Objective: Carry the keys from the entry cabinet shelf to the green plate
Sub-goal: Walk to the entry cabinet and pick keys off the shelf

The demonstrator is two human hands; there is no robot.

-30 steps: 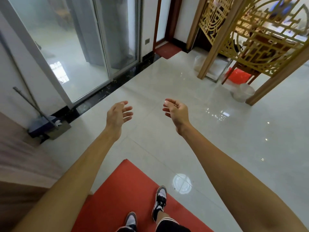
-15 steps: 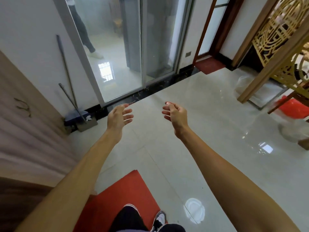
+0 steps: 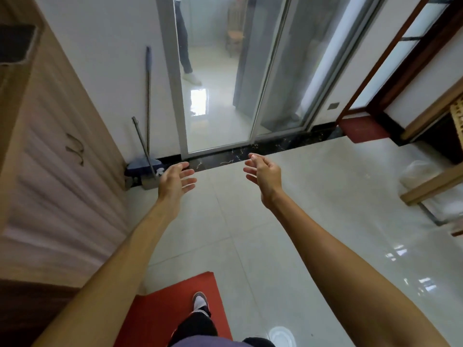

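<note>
Neither the keys nor the green plate shows in the head view. My left hand is held out over the pale tiled floor, fingers spread, holding nothing. My right hand is stretched out beside it, fingers loosely curled and apart, also with nothing in it. A light wooden cabinet with a curved metal handle fills the left side, close to my left arm. A dark recess sits at its top left; I cannot see what lies in it.
A broom and dustpan lean in the corner by the cabinet. Glass sliding doors stand ahead, with another person's legs behind them. A red mat lies under my feet. A wooden lattice screen frame stands at the right.
The view has swung left: the cabinet now fills more of the left side and the lattice screen has slid to the right edge. Both hands stay held out and empty.
</note>
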